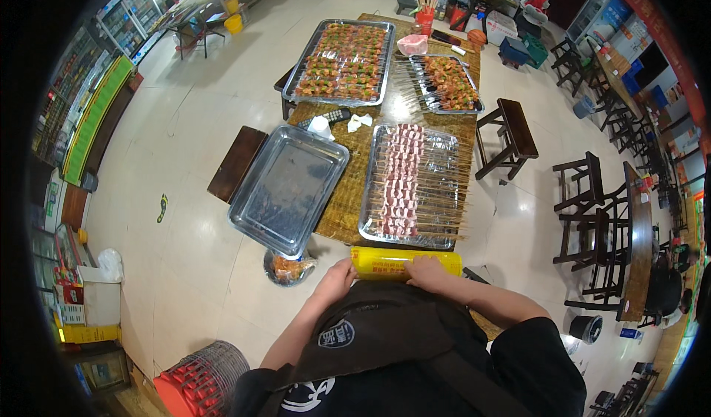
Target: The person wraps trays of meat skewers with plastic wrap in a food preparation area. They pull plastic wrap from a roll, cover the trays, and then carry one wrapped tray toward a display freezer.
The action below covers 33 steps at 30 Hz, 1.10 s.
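Note:
A yellow roll of plastic film (383, 262), bearing writing, lies crosswise in front of my body at the table's near edge. My left hand (339, 277) grips its left end, and my right hand (426, 271) is closed over its right half. Just beyond the roll, a metal tray (364, 217) holds a row of raw meat skewers (401, 183), their bare sticks pointing right. To the left, an empty metal tray (278, 189) sits tilted, partly over the table corner. Farther back, a large tray (387, 56) and a smaller tray (481, 103) hold reddish skewers with green pieces.
A remote control (336, 115) and white tissue (360, 122) lie on the wooden table (347, 195). Wooden stools stand left (239, 161) and right (516, 128). Below the empty tray, a bowl (272, 275) holds orange food. A red container of sticks (425, 21) stands at the back.

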Motion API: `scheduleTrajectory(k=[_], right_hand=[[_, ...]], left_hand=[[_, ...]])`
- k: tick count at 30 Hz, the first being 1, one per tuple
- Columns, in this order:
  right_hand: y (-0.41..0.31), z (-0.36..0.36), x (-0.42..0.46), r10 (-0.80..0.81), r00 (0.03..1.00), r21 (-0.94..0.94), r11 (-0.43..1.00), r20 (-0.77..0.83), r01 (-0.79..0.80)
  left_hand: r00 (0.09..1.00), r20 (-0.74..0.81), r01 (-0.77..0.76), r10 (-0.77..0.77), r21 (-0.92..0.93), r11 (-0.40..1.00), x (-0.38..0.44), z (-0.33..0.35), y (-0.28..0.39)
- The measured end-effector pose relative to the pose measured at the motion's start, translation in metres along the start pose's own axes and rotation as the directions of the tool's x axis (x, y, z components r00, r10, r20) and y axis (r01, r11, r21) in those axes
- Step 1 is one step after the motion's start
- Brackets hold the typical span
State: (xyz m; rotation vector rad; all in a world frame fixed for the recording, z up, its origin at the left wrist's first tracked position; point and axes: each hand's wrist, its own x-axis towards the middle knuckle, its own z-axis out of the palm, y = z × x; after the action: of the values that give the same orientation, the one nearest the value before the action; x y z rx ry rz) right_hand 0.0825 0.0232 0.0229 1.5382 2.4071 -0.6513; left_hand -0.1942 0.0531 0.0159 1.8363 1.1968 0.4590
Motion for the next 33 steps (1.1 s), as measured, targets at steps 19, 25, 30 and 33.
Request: scheduleTrajectory(k=[19, 25, 30, 33], right_hand=[[0.055, -0.014, -0.029, -0.027, 0.976, -0.151, 0.987, 0.217, 0.060], [0.081, -0.008, -0.038, -0.307, 0.951, -0.201, 0.929, 0.045, 0.310], [0.068, -0.026, -0.036, -0.140, 0.936, -0.066, 0.983, 0.322, 0.170], [0.077, -0.016, -0.042, -0.104, 0.942, 0.047, 0.994, 0.319, 0.093]], left_hand=[[0.999, 0.031, 0.013, -0.012, -0.025, 1.000, -0.009, 0.003, -0.009], [0.994, 0.078, 0.088, -0.081, -0.097, 0.991, -0.010, 0.000, -0.002], [0.997, 0.047, 0.067, -0.064, -0.056, 0.996, -0.013, 0.004, -0.009], [0.996, 0.055, 0.066, -0.066, 0.002, 0.998, -0.012, 0.003, -0.006]])
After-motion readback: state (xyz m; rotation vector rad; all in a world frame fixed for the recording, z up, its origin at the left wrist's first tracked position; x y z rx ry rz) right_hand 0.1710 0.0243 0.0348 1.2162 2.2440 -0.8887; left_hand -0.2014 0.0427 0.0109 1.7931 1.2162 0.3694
